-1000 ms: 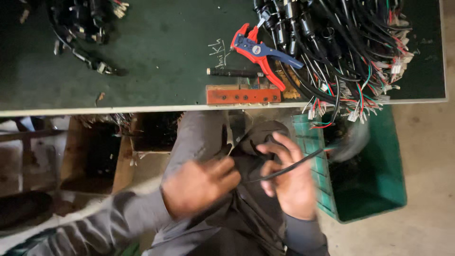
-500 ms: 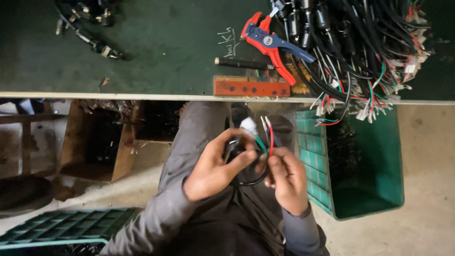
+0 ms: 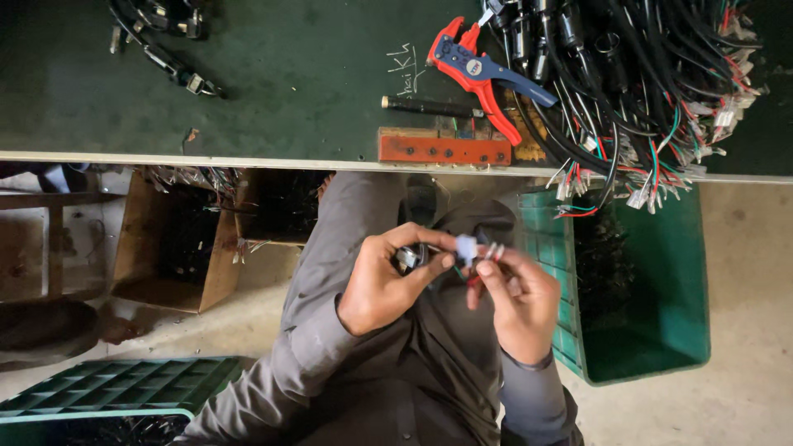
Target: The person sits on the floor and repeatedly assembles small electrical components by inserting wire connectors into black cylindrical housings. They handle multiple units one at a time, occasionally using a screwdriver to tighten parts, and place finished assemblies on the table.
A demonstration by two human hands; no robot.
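**Both hands pinch a small white connector over the lap**

Nearest the camera: person seated, grey sleeves and grey trousers. Left hand w/ grip closed, thumb and forefinger pinched on a small white connector; dark cable bits show under the fingers. Right hand just beside it, grip also closed, fingertips pinching the red and white wire ends that run into the same connector. Hands touch at the fingertips, above the knees, just below the surface edge.

Lower left: green slatted crate. Left, on the floor, a cardboard box w/ wire scraps. Right of the legs, a green plastic bin, dark inside, contents unclear.

Farther: dark green surface. Near its front edge an orange-red block, a thin black rod just behind it. Red-and-blue wire stripper lies tilted, handles toward the big pile of black cable harnesses, whose coloured ends hang over the edge above the bin. Far left, a smaller bunch of black cables.
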